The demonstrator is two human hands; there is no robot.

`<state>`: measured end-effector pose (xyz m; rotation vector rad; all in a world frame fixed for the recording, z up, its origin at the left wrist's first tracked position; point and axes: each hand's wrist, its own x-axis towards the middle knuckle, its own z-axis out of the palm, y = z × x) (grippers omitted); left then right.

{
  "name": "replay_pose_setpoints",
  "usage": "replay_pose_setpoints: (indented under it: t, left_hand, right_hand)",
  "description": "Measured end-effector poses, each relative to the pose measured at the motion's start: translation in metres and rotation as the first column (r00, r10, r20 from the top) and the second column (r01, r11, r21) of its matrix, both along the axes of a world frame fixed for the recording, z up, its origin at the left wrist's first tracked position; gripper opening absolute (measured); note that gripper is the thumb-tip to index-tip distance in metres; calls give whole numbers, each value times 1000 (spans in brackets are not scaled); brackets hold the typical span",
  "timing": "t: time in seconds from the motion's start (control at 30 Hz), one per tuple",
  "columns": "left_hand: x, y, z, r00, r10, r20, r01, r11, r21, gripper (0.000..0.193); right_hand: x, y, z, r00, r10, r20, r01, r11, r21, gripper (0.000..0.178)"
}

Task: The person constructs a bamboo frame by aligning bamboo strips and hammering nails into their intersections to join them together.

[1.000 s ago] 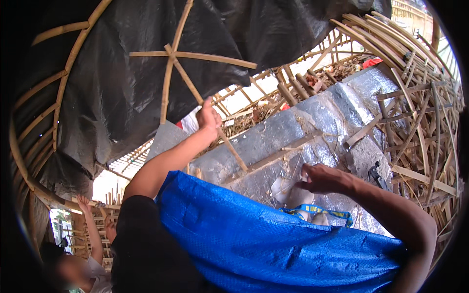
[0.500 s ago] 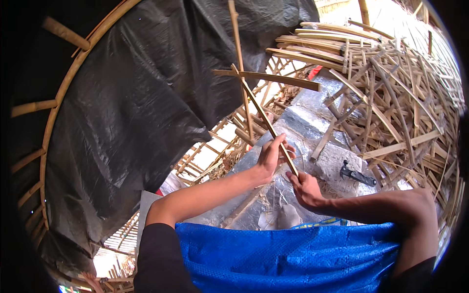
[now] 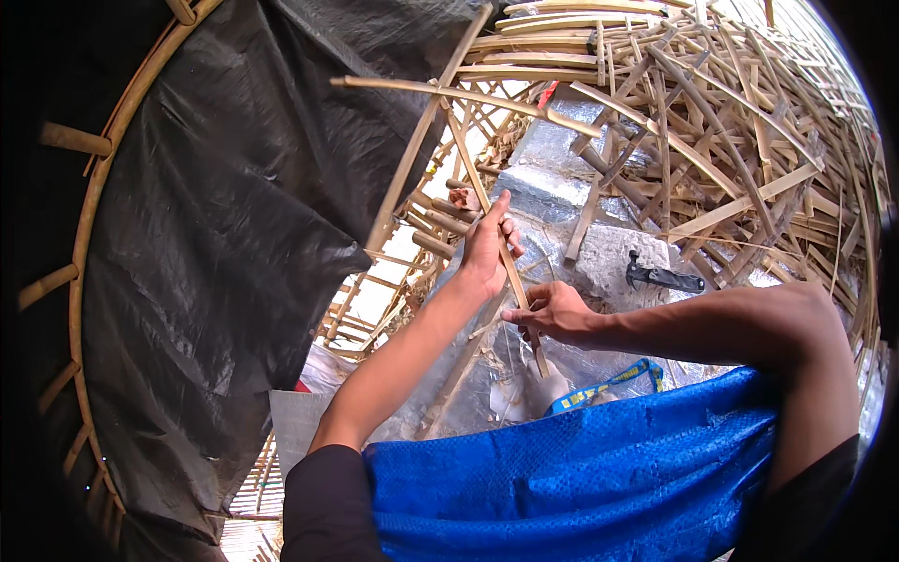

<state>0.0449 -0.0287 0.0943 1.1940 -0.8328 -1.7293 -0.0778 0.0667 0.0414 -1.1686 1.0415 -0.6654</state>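
A long, narrow bamboo strip [image 3: 513, 278] slants up from my lap, between both hands. My left hand [image 3: 483, 251] is closed around its middle, thumb pointing up. Lower down, my right hand [image 3: 562, 314] pinches the strip between thumb and fingers, with the strip's lower end showing below. At the far end, a bamboo crosspiece [image 3: 393, 85] lies across the strip; whether the two are joined I cannot tell. A black-handled hammer tool [image 3: 670, 278] rests on a pale stone block [image 3: 604, 267], right of my right hand.
Loose bamboo strips [image 3: 740, 140] pile up on the right. Black plastic sheeting [image 3: 206, 215] hangs at left beside a curved bamboo frame [image 3: 89, 253]. A blue sheet [image 3: 562, 468] covers my lap. A bamboo pole [image 3: 412, 164] slants up beyond my hands. Silvery sheeting [image 3: 548, 187] lies underneath.
My left hand has moved up and left with the strip, and my right hand sits left of where it was, with more strip below it. The crosspiece has shifted up-left and tilts more.
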Motion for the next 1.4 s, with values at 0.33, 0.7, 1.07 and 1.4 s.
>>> replay_pose_setpoints:
  t: [0.33,0.7,1.07,1.4]
  left_hand:
    - [15,1,4,958,-116,-264,107,993,-46,50]
    - [28,-2,-7,887,-198,-417,216,976,-4,48]
    - [32,-9,-22,942,-37,-334,79,991,111,51]
    - [8,1,-14,984,28,-175,3,985,172,50]
  right_hand:
    - [-2,0,2,982,162,96,-173,977,125,60]
    - [4,-1,-3,982,-34,-187,42,998,42,64]
    - [8,-3,0,974,125,187,-136,990,44,41]
    - [-21,-6,-22,997,66,-35,-68,996,-52,42]
